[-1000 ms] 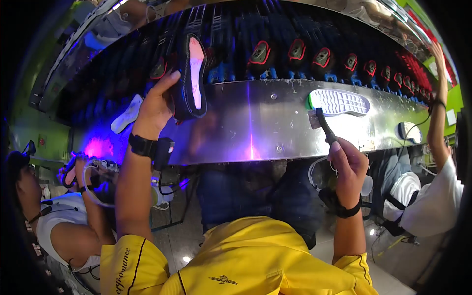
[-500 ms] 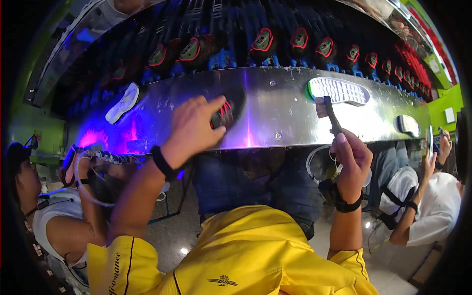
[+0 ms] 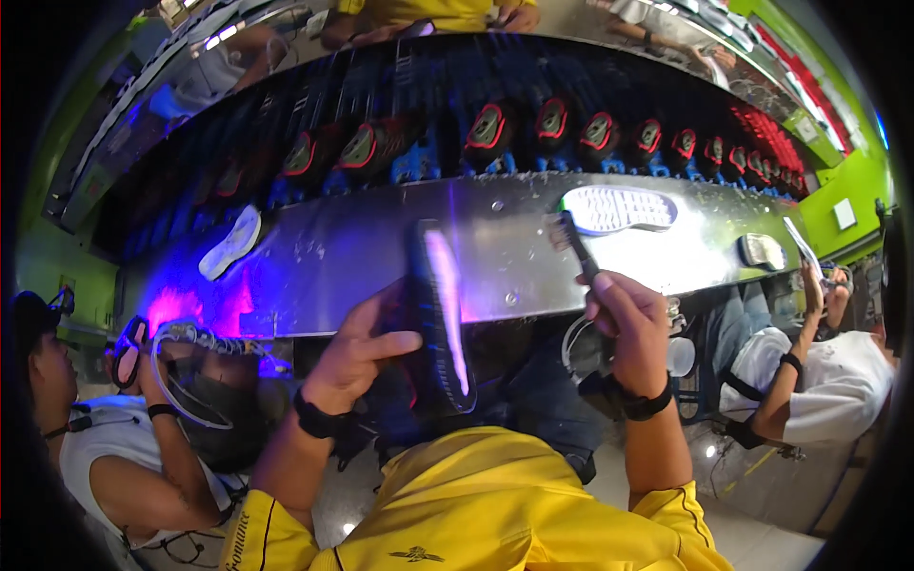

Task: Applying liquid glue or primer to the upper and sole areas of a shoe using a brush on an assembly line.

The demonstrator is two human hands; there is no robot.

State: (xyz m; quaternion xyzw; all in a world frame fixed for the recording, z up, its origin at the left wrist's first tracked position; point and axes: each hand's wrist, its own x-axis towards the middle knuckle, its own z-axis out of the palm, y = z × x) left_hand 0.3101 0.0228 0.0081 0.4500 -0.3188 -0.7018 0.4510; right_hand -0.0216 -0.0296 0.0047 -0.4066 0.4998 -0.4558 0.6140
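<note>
My left hand [image 3: 360,350] grips a dark shoe upper [image 3: 440,328] at its side, thumb pointing across it. The shoe is turned on edge, showing a pale strip along its underside that glows in the purple light, and part of it hangs over my lap at the bench edge. My right hand [image 3: 626,312] is closed round the handle of a black toothbrush-like brush [image 3: 579,247], bristles upward and to the left. Just beyond the brush, a white shoe sole [image 3: 619,210] with a green end lies on the metal bench [image 3: 347,262].
Another white sole [image 3: 231,244] lies at the left, and a smaller pale sole [image 3: 763,251] at the right end. Behind the bench runs a rack of several dark shoes [image 3: 486,126] with red-edged openings. People sit at both sides, one in a white sleeveless top [image 3: 124,457], one in a white shirt [image 3: 838,390].
My left hand has picked the shoe up from the bench, brought it nearer and turned its underside into view. My right hand with the brush has shifted left and slightly nearer.
</note>
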